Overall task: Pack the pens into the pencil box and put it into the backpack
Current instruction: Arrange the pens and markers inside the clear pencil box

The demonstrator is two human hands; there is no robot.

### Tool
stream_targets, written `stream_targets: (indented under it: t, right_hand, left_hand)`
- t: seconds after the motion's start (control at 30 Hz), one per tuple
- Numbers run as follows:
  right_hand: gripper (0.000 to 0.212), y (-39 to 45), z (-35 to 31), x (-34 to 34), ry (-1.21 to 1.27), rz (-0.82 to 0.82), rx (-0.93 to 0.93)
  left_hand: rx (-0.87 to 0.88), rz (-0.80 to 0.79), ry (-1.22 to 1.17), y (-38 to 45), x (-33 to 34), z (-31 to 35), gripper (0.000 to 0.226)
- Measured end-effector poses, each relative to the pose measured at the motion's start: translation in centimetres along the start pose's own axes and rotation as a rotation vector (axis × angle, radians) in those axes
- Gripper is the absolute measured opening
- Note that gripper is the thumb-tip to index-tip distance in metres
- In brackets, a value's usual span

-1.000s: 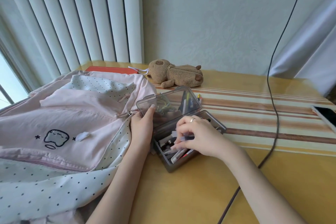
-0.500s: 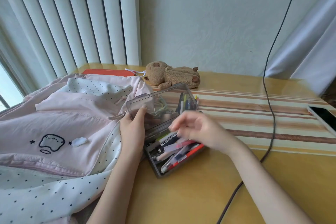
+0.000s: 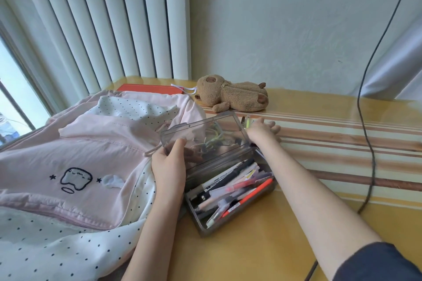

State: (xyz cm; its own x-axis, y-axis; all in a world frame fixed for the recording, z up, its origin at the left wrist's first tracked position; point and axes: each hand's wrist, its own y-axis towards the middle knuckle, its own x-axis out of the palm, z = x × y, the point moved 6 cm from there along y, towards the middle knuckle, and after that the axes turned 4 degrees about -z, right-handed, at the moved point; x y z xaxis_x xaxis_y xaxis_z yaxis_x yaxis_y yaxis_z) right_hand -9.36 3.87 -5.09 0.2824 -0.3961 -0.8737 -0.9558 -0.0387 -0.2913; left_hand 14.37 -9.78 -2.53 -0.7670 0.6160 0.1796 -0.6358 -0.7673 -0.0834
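Observation:
A smoky transparent pencil box [image 3: 230,223] stands open on the table's middle, its lid [image 3: 205,134] raised upright. Several pens [image 3: 233,189] lie inside it. My left hand [image 3: 170,166] grips the box's left side at the hinge, thumb on the lid. My right hand [image 3: 262,131] reaches past the lid, fingers spread over a few loose pens [image 3: 247,121] lying behind the box; whether it touches them I cannot tell. The pink backpack [image 3: 91,155] with dotted lining lies open to the left, touching the box.
A brown plush toy [image 3: 233,97] lies at the back by the wall, with a red notebook [image 3: 148,88] to its left. A black cable [image 3: 365,109] hangs down and runs across the striped table [image 3: 342,143] on the right. Vertical blinds cover the window at left.
My right hand has left the pens in the box and moved back behind the raised lid toward the loose pens. My left hand has stayed on the box.

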Motion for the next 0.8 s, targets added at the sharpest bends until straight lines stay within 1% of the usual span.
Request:
stream_targets:
  t: [0.1,0.17,0.27,0.33,0.4,0.5,0.57,0.6,0.7,0.77,0.8]
  right_hand:
    - [0.070,1.2,-0.9,0.8,-0.056,-0.003,-0.036]
    - [0.057,1.0,-1.0,0.7,-0.003,-0.009,-0.062]
    - [0.035,0.5,-1.2,0.2,0.005,0.034,-0.176]
    - [0.030,-0.3,-1.2,-0.3,-0.033,0.073,-0.242]
    - [0.028,-0.9,-1.1,-0.5,-0.041,0.105,-0.289]
    - [0.025,-1.5,-0.7,-1.1,0.017,0.160,-0.350]
    - [0.021,-1.5,-0.5,-1.0,0.084,0.112,-0.375]
    - [0.023,-1.5,-0.4,-0.8,0.130,0.071,-0.380]
    - [0.045,-1.4,0.2,-0.8,0.290,0.025,-0.352]
    - [0.049,-1.6,0.9,-1.3,0.405,0.043,-0.316]
    - [0.048,-1.8,1.2,-1.9,0.460,0.086,-0.297]
  left_hand:
    - [-0.015,-0.004,-0.004,0.1,0.0,-0.3,0.035]
    - [-0.027,0.004,-0.011,0.2,-0.1,-0.5,0.034]
    - [-0.023,0.013,-0.003,0.2,0.0,-0.4,0.035]
    - [-0.025,0.017,0.004,0.2,0.0,-0.4,0.034]
    - [-0.029,0.020,0.003,0.2,-0.1,-0.4,0.033]
    - [-0.029,0.011,-0.005,0.1,0.0,-0.3,0.035]
    - [-0.020,0.007,0.004,0.0,0.0,-0.1,0.035]
    - [-0.021,0.008,0.000,0.0,0.0,-0.2,0.035]
    - [-0.022,0.005,-0.012,0.0,0.0,-0.2,0.034]
    - [-0.019,0.001,0.002,0.0,0.1,-0.3,0.032]
    - [-0.018,-0.001,0.004,0.1,0.1,-0.3,0.030]
